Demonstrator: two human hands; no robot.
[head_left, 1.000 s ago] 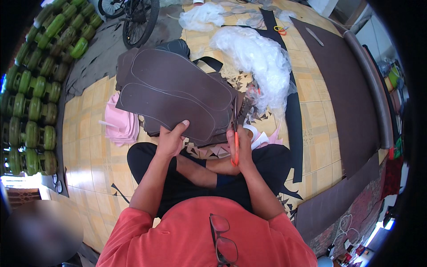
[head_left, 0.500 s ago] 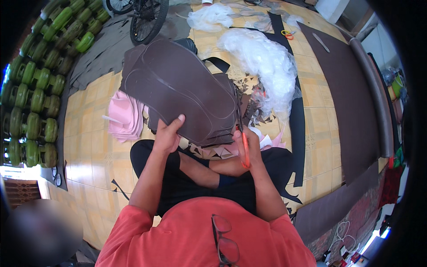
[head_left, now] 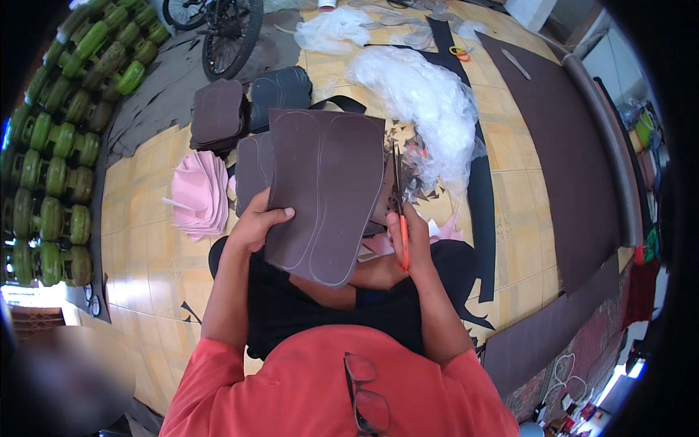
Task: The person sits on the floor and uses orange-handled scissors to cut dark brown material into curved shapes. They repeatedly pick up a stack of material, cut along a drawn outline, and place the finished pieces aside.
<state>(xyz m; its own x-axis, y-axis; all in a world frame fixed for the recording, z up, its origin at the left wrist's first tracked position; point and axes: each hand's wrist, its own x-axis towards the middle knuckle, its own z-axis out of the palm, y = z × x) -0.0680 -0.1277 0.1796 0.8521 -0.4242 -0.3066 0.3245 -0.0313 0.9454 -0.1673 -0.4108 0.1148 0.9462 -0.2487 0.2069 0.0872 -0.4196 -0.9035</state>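
My left hand (head_left: 256, 224) is closed on the left edge of a brown sheet (head_left: 326, 191), its thumb lying on top. Pale curved outlines, shaped like soles, are drawn on the sheet, which hangs over my crossed legs. In my right hand (head_left: 411, 234) is a pair of scissors (head_left: 403, 249) with orange handles. Their dark blades point away from me, beside the sheet's right edge. Beneath the sheet, partly hidden, lies another brown marked piece (head_left: 253, 169). Small triangular offcuts (head_left: 399, 133) are scattered beyond the blades.
Stacks of cut brown pieces (head_left: 217, 113) and black pieces (head_left: 280, 95) lie ahead, with pink sheets (head_left: 199, 191) at left. Clear plastic wrap (head_left: 426, 102) is heaped at right, near yellow-handled scissors (head_left: 460, 53) and a large brown sheet (head_left: 561, 146). Green cylinders (head_left: 51, 186) line the far left; a bicycle (head_left: 231, 36) stands ahead.
The brown sheet has turned more upright and come closer to me, uncovering the brown and black stacks behind it. The scissors' blades now stand apart from its edge.
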